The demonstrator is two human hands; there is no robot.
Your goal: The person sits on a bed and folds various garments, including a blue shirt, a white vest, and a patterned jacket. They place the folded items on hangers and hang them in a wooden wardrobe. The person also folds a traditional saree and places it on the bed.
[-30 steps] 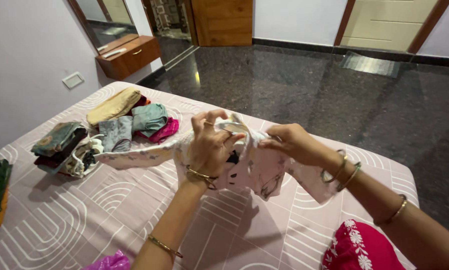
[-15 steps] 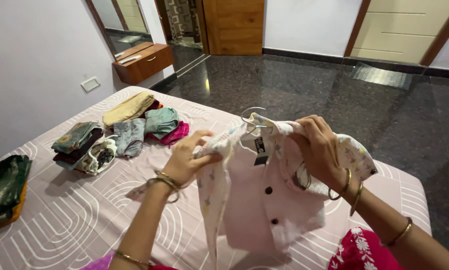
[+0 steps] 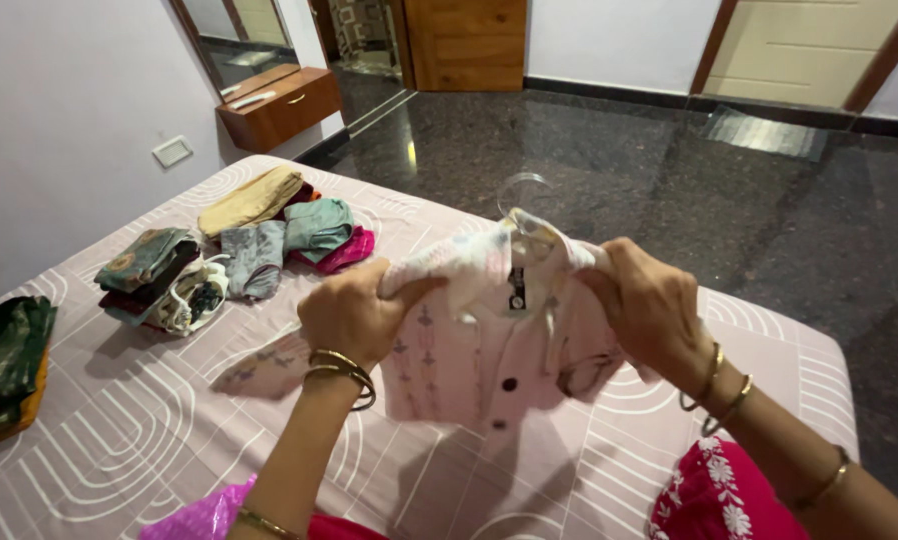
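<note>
The bed point(image 3: 119, 440), under a pink patterned sheet, already carries folded clothes point(image 3: 269, 235) in small stacks at its far left, with bare sheet across the middle and its right edge dropping to dark floor point(image 3: 589, 150). Held up above that open stretch is a pale pink shirt point(image 3: 479, 350) on a clear hanger point(image 3: 521, 190) (buttons facing out), still unfolded. The left hand point(image 3: 354, 315) pinches one shoulder, the right hand point(image 3: 649, 305) grips the other.

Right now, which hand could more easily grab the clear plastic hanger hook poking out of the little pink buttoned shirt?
Probably the right hand: it grips the shirt closer to the hook than the left hand.
</note>
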